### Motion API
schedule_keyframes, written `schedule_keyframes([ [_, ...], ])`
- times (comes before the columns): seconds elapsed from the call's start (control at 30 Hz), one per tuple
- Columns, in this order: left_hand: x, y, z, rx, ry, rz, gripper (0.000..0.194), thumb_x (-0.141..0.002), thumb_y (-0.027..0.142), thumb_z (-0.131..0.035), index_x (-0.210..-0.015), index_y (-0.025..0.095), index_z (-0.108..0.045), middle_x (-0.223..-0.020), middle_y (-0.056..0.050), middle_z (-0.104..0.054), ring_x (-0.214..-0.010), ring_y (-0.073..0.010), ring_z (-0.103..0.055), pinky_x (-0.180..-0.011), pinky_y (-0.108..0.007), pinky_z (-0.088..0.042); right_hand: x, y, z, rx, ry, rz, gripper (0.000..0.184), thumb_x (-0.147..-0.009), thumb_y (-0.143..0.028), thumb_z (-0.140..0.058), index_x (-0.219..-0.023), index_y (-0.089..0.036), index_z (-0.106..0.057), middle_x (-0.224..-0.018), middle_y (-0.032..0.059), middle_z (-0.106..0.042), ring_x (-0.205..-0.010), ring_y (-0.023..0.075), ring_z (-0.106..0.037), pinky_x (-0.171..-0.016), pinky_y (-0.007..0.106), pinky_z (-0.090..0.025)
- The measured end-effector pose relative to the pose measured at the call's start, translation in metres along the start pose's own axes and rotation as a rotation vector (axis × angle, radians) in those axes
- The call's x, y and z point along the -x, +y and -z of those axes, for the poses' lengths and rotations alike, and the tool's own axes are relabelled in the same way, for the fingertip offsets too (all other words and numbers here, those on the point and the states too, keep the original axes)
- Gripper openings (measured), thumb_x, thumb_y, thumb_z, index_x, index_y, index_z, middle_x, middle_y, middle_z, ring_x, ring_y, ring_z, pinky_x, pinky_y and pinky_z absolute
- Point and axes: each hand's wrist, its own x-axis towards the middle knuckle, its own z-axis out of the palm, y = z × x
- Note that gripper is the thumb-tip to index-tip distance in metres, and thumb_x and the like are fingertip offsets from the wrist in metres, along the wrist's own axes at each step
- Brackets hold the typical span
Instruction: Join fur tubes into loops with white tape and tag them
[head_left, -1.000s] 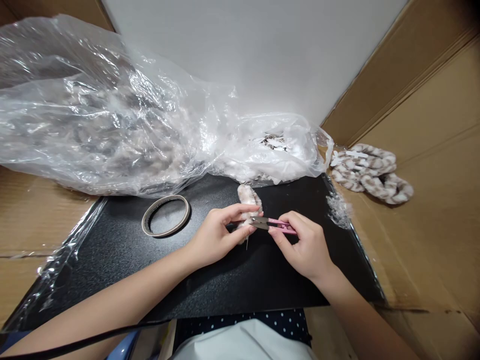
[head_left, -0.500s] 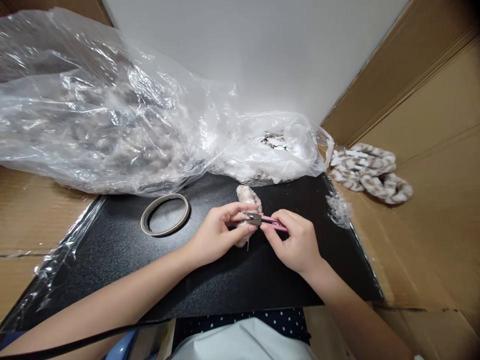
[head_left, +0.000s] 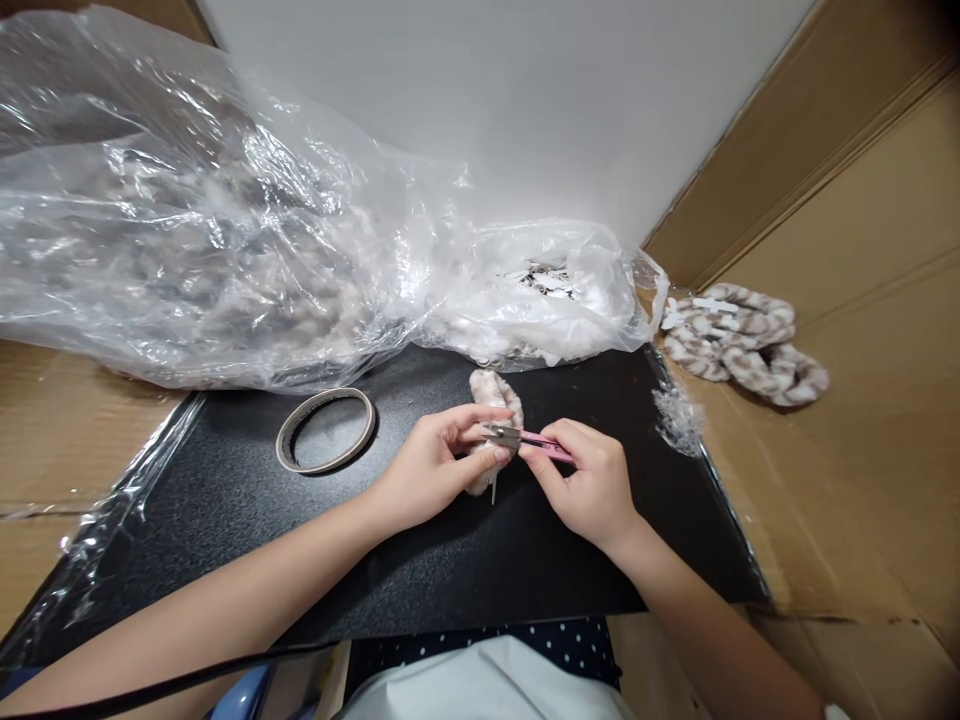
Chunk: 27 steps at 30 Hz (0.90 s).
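Between the thumb and fingers of my left hand (head_left: 442, 465) is a fluffy beige-and-white scrunchie (head_left: 491, 388), pinched above the black table (head_left: 420, 590). A thin white strip hangs below it. My right hand (head_left: 589, 480) is closed around pink-handled pliers (head_left: 547, 445). The metal jaws of the pliers lie across the scrunchie at my left fingertips; exactly what they bite on is too small to tell.
A large clear plastic bag (head_left: 225, 260) of fluffy material lies behind. Beside it sits a smaller bag (head_left: 555, 310) with white tags and metal bits. A tape roll (head_left: 287, 440) is at left. Finished-looking fluffy loops (head_left: 772, 340) and crumpled plastic (head_left: 679, 420) lie right.
Both hands keep almost the same pose, with the pliers still at the scrunchie. The white strip below it shows slightly longer. The view has shifted a little.
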Motion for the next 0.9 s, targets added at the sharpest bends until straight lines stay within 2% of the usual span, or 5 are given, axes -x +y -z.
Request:
schedule_keyframes([
  [0.13,-0.0008,0.0016,-0.0008,0.000,0.018,-0.002,0.042,-0.074,0.027,-0.075,-0.111,0.014,-0.062,-0.091,-0.008,-0.074,-0.073,-0.0164,-0.067,-0.057,-0.022,-0.046,-0.0006,0.0012,-0.0020,-0.025,-0.024,-0.023,0.022,-0.087,-0.029,-0.060,-0.069,-0.018,-0.057,-0.060,-0.0007,-0.056,-0.055,0.0112,-0.051,-0.054,0.022,-0.037],
  [0.3,-0.0011,0.0033,-0.0022,-0.010,0.018,0.011,0.039,-0.072,0.028,-0.075,-0.106,0.014,-0.063,-0.085,-0.006,-0.074,-0.071,-0.0163,-0.067,-0.056,-0.022,-0.046,-0.0014,0.0003,-0.0044,-0.044,-0.050,-0.047,0.021,-0.087,-0.030,-0.059,-0.070,-0.018,-0.057,-0.063,-0.0001,-0.057,-0.057,0.0120,-0.053,-0.056,0.022,-0.038],
  [0.5,-0.0021,-0.0013,-0.0021,0.004,0.030,0.012,0.039,-0.073,0.025,-0.073,-0.109,0.014,-0.062,-0.087,-0.006,-0.074,-0.060,-0.0109,-0.061,-0.049,-0.019,-0.041,-0.0004,0.0002,-0.0040,-0.016,-0.035,-0.041,0.023,-0.087,-0.031,-0.059,-0.069,-0.018,-0.057,-0.061,0.0001,-0.056,-0.055,0.0122,-0.052,-0.054,0.023,-0.037],
  [0.9,-0.0041,-0.0005,-0.0021,-0.023,0.033,0.056,0.042,-0.072,0.028,-0.075,-0.108,0.012,-0.061,-0.080,-0.005,-0.071,-0.054,-0.0087,-0.056,-0.045,-0.017,-0.039,0.0005,0.0034,-0.0042,-0.027,-0.048,-0.065,0.024,-0.087,-0.031,-0.060,-0.068,-0.017,-0.058,-0.061,0.0001,-0.057,-0.055,0.0119,-0.052,-0.054,0.023,-0.037],
])
